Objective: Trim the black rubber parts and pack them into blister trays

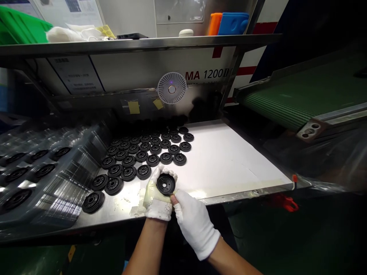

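Note:
My left hand [156,198], in a white glove, cups a round black ribbed disc [166,184] with a centre hole, face up, just above the bench's front edge. My right hand [195,223], also gloved, meets it from the right, with its bare fingertip pinched against the disc's lower rim. Several more black discs [143,154] lie in rows on the white sheet [229,160] behind my hands.
Clear plastic trays [43,172] holding black discs sit at the left. A small white fan [172,88] hangs at the back wall. A green conveyor belt [301,95] runs at the right. An overhead shelf [143,44] carries green, orange and blue items.

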The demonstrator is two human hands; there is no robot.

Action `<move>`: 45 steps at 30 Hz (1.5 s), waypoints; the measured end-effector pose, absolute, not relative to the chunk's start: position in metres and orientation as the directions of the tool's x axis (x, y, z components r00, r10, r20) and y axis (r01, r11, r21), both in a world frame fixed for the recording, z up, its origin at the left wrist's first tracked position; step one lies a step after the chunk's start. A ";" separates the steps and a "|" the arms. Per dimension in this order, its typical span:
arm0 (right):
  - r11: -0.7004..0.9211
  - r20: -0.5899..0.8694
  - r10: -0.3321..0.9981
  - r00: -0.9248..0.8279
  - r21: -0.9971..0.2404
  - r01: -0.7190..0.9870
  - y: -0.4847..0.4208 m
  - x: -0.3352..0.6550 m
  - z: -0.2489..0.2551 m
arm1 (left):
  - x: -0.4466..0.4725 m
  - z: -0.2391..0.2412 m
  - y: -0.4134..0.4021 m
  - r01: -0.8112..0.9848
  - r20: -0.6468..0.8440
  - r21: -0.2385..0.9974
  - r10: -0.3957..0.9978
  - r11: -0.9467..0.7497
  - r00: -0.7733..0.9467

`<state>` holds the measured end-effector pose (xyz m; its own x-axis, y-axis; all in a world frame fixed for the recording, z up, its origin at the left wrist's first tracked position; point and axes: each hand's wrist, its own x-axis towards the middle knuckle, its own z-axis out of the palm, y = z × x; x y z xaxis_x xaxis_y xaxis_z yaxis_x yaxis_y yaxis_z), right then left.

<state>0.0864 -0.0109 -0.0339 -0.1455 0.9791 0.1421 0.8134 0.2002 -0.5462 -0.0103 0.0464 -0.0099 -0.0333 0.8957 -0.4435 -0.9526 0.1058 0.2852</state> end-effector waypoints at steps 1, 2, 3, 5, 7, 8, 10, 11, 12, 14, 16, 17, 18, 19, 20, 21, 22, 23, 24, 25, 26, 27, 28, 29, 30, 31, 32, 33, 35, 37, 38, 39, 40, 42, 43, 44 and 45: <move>0.203 0.143 0.978 -0.149 -0.544 0.814 -0.012 0.086 -0.034 | -0.010 -0.012 0.046 -0.949 -0.420 0.305 0.906 0.079 -0.060; 0.207 0.148 0.977 -0.151 -0.543 0.814 -0.012 0.086 -0.035 | -0.011 -0.014 0.044 -0.940 -0.398 0.332 0.915 0.074 -0.068; 0.208 0.155 0.977 -0.146 -0.543 0.814 -0.011 0.087 -0.035 | -0.012 -0.015 0.042 -0.929 -0.383 0.357 0.922 0.096 -0.051; 0.205 0.166 0.977 -0.134 -0.551 0.809 -0.009 0.091 -0.035 | -0.015 -0.016 0.038 -0.902 -0.379 0.389 0.925 0.187 0.028; 0.190 0.163 0.980 -0.117 -0.567 0.801 -0.007 0.095 -0.035 | -0.017 -0.013 0.037 -0.895 -0.395 0.375 0.915 0.243 0.083; 0.180 0.156 0.982 -0.109 -0.574 0.799 -0.007 0.095 -0.035 | -0.016 -0.012 0.037 -0.904 -0.408 0.353 0.909 0.241 0.083; 0.171 0.143 0.984 -0.107 -0.581 0.796 -0.008 0.094 -0.034 | -0.014 -0.009 0.040 -0.929 -0.452 0.296 0.889 0.222 0.068; 0.171 0.139 0.984 -0.109 -0.578 0.798 -0.010 0.093 -0.033 | -0.013 -0.009 0.041 -0.941 -0.472 0.265 0.880 0.209 0.062; 0.176 0.139 0.983 -0.116 -0.575 0.799 -0.011 0.091 -0.033 | -0.012 -0.009 0.043 -0.952 -0.478 0.244 0.877 0.187 0.049; 0.187 0.141 0.982 -0.128 -0.571 0.800 -0.012 0.089 -0.032 | -0.011 -0.010 0.043 -0.956 -0.450 0.262 0.893 0.135 0.002; 0.191 0.146 0.981 -0.130 -0.572 0.797 -0.011 0.091 -0.032 | -0.012 -0.012 0.040 -0.931 -0.406 0.338 0.914 0.136 -0.014; 0.191 0.150 0.980 -0.127 -0.574 0.796 -0.010 0.093 -0.032 | -0.014 -0.013 0.038 -0.912 -0.397 0.374 0.918 0.166 0.004; 0.191 0.153 0.980 -0.125 -0.575 0.795 -0.009 0.095 -0.032 | -0.015 -0.013 0.037 -0.894 -0.397 0.398 0.917 0.206 0.035; 0.187 0.153 0.981 -0.120 -0.575 0.796 -0.008 0.097 -0.033 | -0.016 -0.013 0.036 -0.883 -0.401 0.402 0.913 0.243 0.068; 0.181 0.149 0.982 -0.116 -0.573 0.799 -0.007 0.098 -0.033 | -0.017 -0.013 0.035 -0.881 -0.406 0.392 0.909 0.265 0.092; 0.172 0.142 0.984 -0.109 -0.568 0.805 -0.007 0.099 -0.034 | -0.017 -0.012 0.036 -0.887 -0.412 0.375 0.906 0.269 0.101; 0.165 0.134 0.985 -0.107 -0.562 0.811 -0.007 0.099 -0.034 | -0.017 -0.012 0.037 -0.897 -0.422 0.354 0.901 0.264 0.098; 0.161 0.129 0.986 -0.107 -0.556 0.816 -0.008 0.097 -0.035 | -0.016 -0.012 0.039 -0.908 -0.434 0.335 0.896 0.253 0.090; 0.161 0.127 0.986 -0.108 -0.551 0.819 -0.009 0.095 -0.035 | -0.015 -0.012 0.041 -0.917 -0.450 0.316 0.890 0.242 0.080; 0.165 0.127 0.985 -0.114 -0.550 0.819 -0.011 0.093 -0.035 | -0.014 -0.013 0.042 -0.928 -0.460 0.300 0.886 0.222 0.063; 0.175 0.127 0.984 -0.125 -0.552 0.815 -0.012 0.091 -0.035 | -0.013 -0.013 0.043 -0.938 -0.460 0.291 0.887 0.189 0.036; 0.185 0.128 0.982 -0.137 -0.555 0.811 -0.013 0.089 -0.034 | -0.013 -0.014 0.043 -0.943 -0.453 0.293 0.891 0.155 0.006; 0.193 0.127 0.981 -0.147 -0.557 0.808 -0.014 0.088 -0.034 | -0.013 -0.014 0.042 -0.943 -0.443 0.305 0.897 0.134 -0.016; 0.197 0.126 0.980 -0.152 -0.557 0.807 -0.014 0.088 -0.035 | -0.014 -0.014 0.041 -0.936 -0.432 0.326 0.902 0.134 -0.021; 0.197 0.126 0.980 -0.152 -0.556 0.808 -0.014 0.089 -0.035 | -0.015 -0.014 0.039 -0.922 -0.426 0.350 0.905 0.165 0.001; 0.195 0.130 0.981 -0.147 -0.557 0.807 -0.013 0.090 -0.035 | -0.016 -0.013 0.037 -0.903 -0.425 0.372 0.904 0.217 0.042; 0.189 0.134 0.981 -0.137 -0.563 0.804 -0.012 0.092 -0.036 | -0.017 -0.013 0.036 -0.881 -0.423 0.389 0.901 0.271 0.090; 0.182 0.136 0.983 -0.126 -0.574 0.798 -0.012 0.094 -0.036 | -0.018 -0.012 0.035 -0.865 -0.416 0.393 0.899 0.311 0.134; 0.163 0.139 0.985 -0.099 -0.599 0.784 -0.011 0.097 -0.037 | -0.018 -0.012 0.035 -0.868 -0.396 0.379 0.904 0.322 0.162; 0.160 0.148 0.985 -0.086 -0.617 0.771 -0.011 0.097 -0.038 | -0.017 -0.014 0.037 -0.896 -0.395 0.343 0.909 0.284 0.137; 0.162 0.156 0.984 -0.082 -0.619 0.769 -0.012 0.096 -0.038 | -0.015 -0.014 0.038 -0.909 -0.406 0.319 0.905 0.269 0.126; 0.170 0.164 0.983 -0.085 -0.616 0.769 -0.013 0.094 -0.038 | -0.014 -0.015 0.039 -0.921 -0.417 0.296 0.901 0.255 0.115; 0.179 0.168 0.981 -0.095 -0.611 0.771 -0.014 0.092 -0.039 | -0.013 -0.016 0.040 -0.932 -0.425 0.277 0.900 0.235 0.101; 0.199 0.164 0.979 -0.125 -0.593 0.780 -0.016 0.088 -0.038 | -0.012 -0.018 0.042 -0.951 -0.423 0.246 0.903 0.189 0.070; 0.207 0.158 0.978 -0.140 -0.586 0.783 -0.017 0.087 -0.038 | -0.012 -0.019 0.042 -0.956 -0.416 0.240 0.907 0.170 0.057; 0.211 0.150 0.977 -0.151 -0.584 0.784 -0.018 0.086 -0.038 | -0.012 -0.020 0.042 -0.957 -0.405 0.243 0.913 0.157 0.047; 0.208 0.144 0.978 -0.152 -0.585 0.784 -0.018 0.086 -0.039 | -0.013 -0.020 0.041 -0.954 -0.391 0.256 0.919 0.156 0.045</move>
